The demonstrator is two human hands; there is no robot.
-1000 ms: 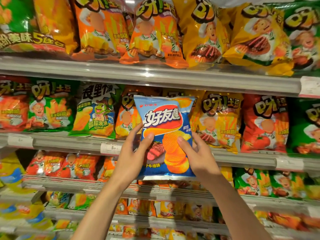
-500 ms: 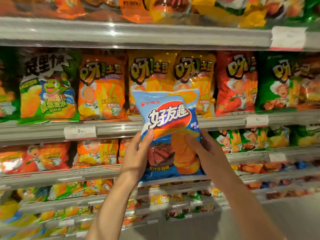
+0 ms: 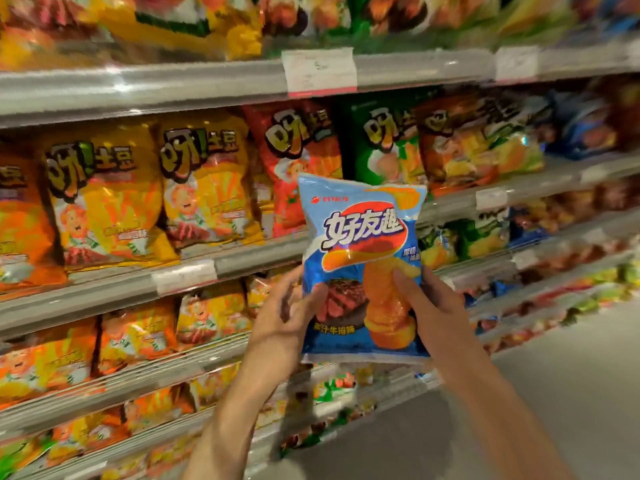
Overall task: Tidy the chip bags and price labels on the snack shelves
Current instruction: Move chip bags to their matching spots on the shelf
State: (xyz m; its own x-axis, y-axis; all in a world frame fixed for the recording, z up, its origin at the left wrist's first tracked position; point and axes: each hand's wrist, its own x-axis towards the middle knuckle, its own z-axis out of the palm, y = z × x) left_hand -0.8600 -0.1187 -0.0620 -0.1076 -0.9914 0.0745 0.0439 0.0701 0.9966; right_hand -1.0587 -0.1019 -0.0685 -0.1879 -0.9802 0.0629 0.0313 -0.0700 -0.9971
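Note:
I hold a blue chip bag [image 3: 360, 244] upright in front of the shelves, its front facing me. My left hand [image 3: 284, 317] grips its lower left edge, thumb on the front. My right hand [image 3: 433, 306] grips its lower right side, thumb pressed on the printed chips. Behind it stand rows of yellow chip bags [image 3: 204, 181], a red bag [image 3: 294, 150] and a green bag [image 3: 381, 143]. White price labels [image 3: 320, 71] sit on the shelf rails, one [image 3: 185, 277] just left of my hands. The whole view is blurred.
Several metal shelf rails [image 3: 104, 95] run from the left to the far right, packed with snack bags. More blue bags [image 3: 585, 129] sit on the middle shelf at the far right. Grey floor [image 3: 571, 375] shows at the lower right.
The view has swung to the right along the shelves, so the bags behind slid left. Both hands keep the same hold on the blue bag, now right of centre.

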